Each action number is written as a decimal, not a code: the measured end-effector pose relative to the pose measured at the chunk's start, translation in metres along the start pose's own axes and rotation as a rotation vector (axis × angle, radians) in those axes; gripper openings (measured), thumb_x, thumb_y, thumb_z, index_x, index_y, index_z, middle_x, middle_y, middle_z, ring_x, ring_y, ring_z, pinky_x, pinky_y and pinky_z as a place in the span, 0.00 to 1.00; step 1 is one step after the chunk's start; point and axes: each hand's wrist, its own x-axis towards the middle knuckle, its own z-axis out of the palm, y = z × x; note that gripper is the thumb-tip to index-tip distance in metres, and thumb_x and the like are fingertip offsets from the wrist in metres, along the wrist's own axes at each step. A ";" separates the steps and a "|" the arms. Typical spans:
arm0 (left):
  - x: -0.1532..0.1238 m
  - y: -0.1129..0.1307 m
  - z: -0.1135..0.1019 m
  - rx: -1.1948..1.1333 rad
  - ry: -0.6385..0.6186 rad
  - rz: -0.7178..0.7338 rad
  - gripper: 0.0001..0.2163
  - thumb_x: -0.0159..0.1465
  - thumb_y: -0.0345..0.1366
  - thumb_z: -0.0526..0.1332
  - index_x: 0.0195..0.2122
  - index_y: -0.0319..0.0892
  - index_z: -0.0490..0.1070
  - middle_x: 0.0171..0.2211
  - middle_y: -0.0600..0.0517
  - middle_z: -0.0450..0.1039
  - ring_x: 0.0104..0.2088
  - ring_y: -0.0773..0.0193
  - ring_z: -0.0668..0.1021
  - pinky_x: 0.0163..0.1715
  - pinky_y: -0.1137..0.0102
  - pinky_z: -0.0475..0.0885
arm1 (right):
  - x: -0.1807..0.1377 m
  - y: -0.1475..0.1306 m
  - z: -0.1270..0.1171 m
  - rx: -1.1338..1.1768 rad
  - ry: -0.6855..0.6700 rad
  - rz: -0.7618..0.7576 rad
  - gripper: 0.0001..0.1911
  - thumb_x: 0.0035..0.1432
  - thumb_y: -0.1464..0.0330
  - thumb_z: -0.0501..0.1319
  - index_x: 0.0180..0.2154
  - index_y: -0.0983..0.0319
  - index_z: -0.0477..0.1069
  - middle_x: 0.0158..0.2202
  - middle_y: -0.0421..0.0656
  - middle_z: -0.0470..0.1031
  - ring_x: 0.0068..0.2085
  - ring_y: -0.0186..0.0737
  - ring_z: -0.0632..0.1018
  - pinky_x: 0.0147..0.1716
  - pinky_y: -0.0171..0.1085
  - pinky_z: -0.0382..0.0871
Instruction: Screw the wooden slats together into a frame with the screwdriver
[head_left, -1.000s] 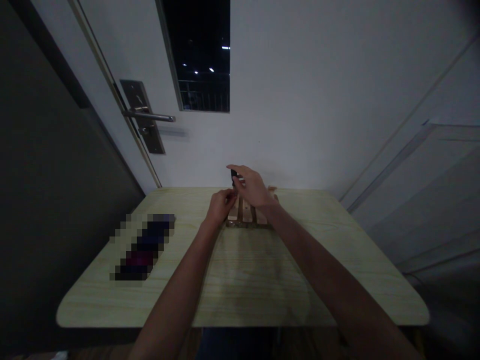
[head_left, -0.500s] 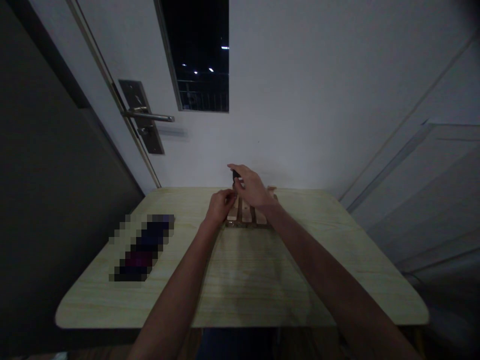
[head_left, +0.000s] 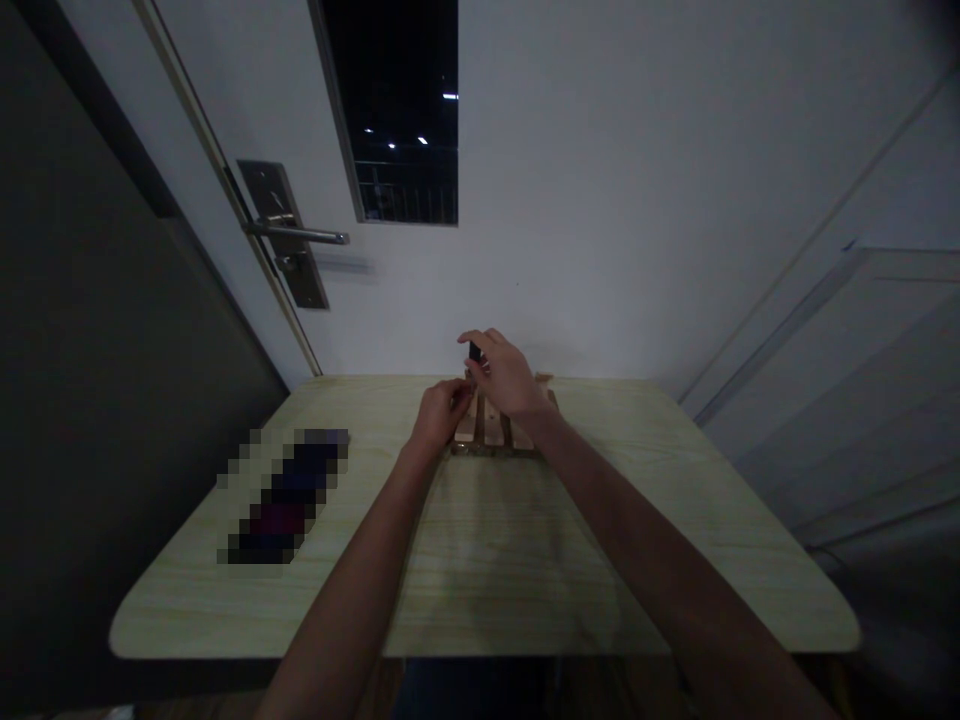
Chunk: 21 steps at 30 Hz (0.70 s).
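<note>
A small slatted wooden piece point(head_left: 493, 430) lies near the far edge of the table, with pale slats over darker wood. My right hand point(head_left: 506, 375) reaches over it, thumb and fingers closed around the upright black handle of what looks like a screwdriver point(head_left: 474, 351). The tool's lower end is hidden behind the fingers. At the left slat, my left hand point(head_left: 437, 412) has its thumb and fingertips pinched together close below the handle. Whatever sits between those fingertips is too small and dark to make out.
The light wood-grain table point(head_left: 600, 560) stands against a white door point(head_left: 600, 200) with a metal lever handle point(head_left: 300, 234) and a dark window pane point(head_left: 405, 110). A blurred-out dark flat object point(head_left: 289, 495) lies on the table's left side.
My right hand and the black handle have shifted very slightly to the right, and the fingers have changed position a little around it. My left hand and the wooden piece stay in place.
</note>
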 end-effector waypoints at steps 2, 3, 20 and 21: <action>0.000 0.000 0.000 0.009 -0.006 -0.008 0.07 0.57 0.29 0.58 0.35 0.36 0.74 0.31 0.46 0.78 0.31 0.62 0.77 0.36 0.70 0.71 | 0.001 0.001 0.001 -0.011 -0.002 -0.010 0.21 0.57 0.75 0.51 0.52 0.59 0.63 0.44 0.47 0.67 0.39 0.40 0.71 0.42 0.41 0.66; 0.000 0.000 0.000 0.013 -0.009 -0.011 0.07 0.57 0.29 0.58 0.35 0.36 0.74 0.31 0.46 0.78 0.31 0.62 0.77 0.35 0.70 0.71 | 0.001 0.002 0.002 -0.005 0.001 -0.020 0.23 0.56 0.76 0.50 0.54 0.60 0.61 0.44 0.47 0.68 0.41 0.40 0.70 0.43 0.41 0.65; 0.000 -0.003 0.002 -0.038 -0.006 -0.001 0.09 0.57 0.30 0.58 0.38 0.38 0.74 0.34 0.47 0.78 0.33 0.62 0.78 0.38 0.69 0.72 | 0.000 0.000 -0.002 -0.010 0.013 0.020 0.23 0.56 0.76 0.52 0.54 0.60 0.61 0.42 0.47 0.68 0.36 0.38 0.70 0.42 0.40 0.66; 0.000 -0.003 0.002 -0.041 -0.004 0.000 0.09 0.57 0.30 0.58 0.38 0.38 0.74 0.34 0.47 0.78 0.33 0.62 0.78 0.38 0.69 0.72 | 0.000 -0.001 -0.002 -0.008 0.005 0.027 0.22 0.57 0.75 0.52 0.53 0.60 0.62 0.42 0.46 0.68 0.35 0.38 0.70 0.40 0.40 0.66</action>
